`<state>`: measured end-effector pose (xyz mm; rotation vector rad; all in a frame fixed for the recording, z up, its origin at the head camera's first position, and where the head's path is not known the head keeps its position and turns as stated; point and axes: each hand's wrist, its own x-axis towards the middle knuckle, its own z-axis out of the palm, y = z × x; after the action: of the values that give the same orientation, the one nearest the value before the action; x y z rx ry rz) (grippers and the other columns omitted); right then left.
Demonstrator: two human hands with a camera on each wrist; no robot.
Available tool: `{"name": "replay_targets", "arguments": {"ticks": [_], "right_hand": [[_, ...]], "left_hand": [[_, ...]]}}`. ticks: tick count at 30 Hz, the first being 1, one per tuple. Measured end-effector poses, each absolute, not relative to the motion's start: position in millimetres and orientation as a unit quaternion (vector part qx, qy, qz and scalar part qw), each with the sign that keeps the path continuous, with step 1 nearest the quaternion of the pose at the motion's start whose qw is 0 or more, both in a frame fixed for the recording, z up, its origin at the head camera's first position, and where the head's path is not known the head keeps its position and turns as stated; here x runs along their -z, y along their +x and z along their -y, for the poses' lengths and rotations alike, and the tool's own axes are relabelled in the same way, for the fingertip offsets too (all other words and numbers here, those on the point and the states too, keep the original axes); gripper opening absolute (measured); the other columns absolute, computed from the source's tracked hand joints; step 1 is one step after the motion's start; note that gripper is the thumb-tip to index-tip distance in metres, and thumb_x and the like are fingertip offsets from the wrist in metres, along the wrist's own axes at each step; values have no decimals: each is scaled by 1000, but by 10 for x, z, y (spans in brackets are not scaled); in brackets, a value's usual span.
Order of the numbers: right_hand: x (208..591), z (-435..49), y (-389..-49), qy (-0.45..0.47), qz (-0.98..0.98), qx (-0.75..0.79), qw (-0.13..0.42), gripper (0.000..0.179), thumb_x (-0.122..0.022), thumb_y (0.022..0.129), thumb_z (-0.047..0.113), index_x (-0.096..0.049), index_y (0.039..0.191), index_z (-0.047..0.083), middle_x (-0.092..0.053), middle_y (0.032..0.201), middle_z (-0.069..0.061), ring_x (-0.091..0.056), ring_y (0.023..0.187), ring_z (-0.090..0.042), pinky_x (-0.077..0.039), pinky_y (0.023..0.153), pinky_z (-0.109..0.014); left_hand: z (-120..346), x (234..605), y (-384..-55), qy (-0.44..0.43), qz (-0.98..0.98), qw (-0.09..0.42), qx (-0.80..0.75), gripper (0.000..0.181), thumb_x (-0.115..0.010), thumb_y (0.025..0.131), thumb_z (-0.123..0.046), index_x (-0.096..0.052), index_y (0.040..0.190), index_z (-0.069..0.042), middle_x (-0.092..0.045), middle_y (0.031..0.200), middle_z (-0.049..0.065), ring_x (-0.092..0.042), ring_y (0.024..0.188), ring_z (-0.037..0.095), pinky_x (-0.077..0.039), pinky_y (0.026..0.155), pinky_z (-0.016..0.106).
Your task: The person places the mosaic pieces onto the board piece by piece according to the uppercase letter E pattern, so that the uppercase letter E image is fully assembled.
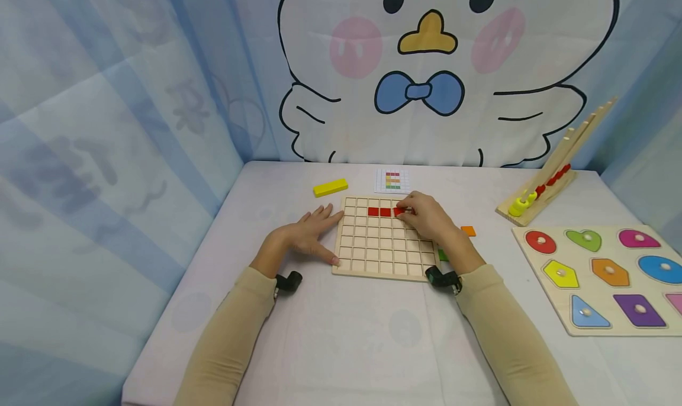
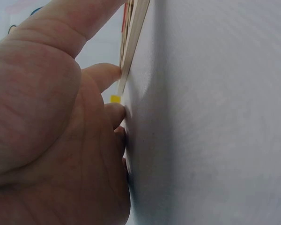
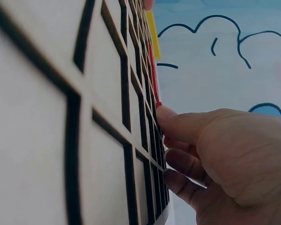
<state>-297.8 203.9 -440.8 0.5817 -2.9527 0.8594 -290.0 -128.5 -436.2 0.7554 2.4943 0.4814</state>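
A square wooden grid board (image 1: 375, 255) lies on the table, and two red tiles (image 1: 379, 212) sit side by side in one of its upper rows. My right hand (image 1: 428, 216) pinches another red tile (image 1: 398, 212) between thumb and fingers, over the same row just right of those two. In the right wrist view the thumb and fingertips are close against the grid, around the red piece (image 3: 158, 104). My left hand (image 1: 311, 231) rests spread along the board's left edge, thumb at the lower corner and index finger (image 2: 103, 75) on the side.
Behind the board are a yellow bar (image 1: 330, 187) and a small coloured pattern card (image 1: 392, 188). An orange piece (image 1: 468, 231) and a green piece (image 1: 443, 255) lie near my right forearm. Farther right stand a wooden peg rack (image 1: 554, 172) with rings and a shape puzzle board (image 1: 565, 323).
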Motion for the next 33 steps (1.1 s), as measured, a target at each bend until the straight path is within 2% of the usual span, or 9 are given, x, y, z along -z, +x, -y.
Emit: {"name": "replay_targets", "arguments": {"ticks": [6,13,18,33], "right_hand": [[4420,-2037,-2962,179,940,-290,0,33,-68,102,17,-71,131,1,-65,125,-16,-62,105,-31,-54,92,-47],[4423,-2046,-2961,179,937,-300,0,32,-68,102,16,-71,130,0,-63,120,-17,-54,92,-27,-47,81,-39],[4426,-2047,-2962,174,936,-305,3,33,-69,101,16,-72,130,0,-63,119,-16,-52,88,-26,-44,77,-36],[4441,-2040,-2969,174,931,-321,-6,33,-68,102,16,-71,131,0,-61,123,-18,-52,91,-27,-44,78,-38]], "left_hand": [[1280,4368,-2900,275,-913,244,-176,124,-81,79,-65,-3,169,-30,14,175,8,16,162,26,8,132,49],[1270,4362,-2898,274,-914,243,-175,124,-81,79,-66,-4,169,-30,14,176,8,16,162,25,8,132,49],[1268,4363,-2901,277,-914,241,-175,124,-81,79,-66,-4,169,-30,13,176,9,15,163,26,8,132,50],[1279,4349,-2895,272,-912,246,-181,124,-82,79,-65,-4,169,-31,14,175,7,16,162,26,9,131,49]]}}
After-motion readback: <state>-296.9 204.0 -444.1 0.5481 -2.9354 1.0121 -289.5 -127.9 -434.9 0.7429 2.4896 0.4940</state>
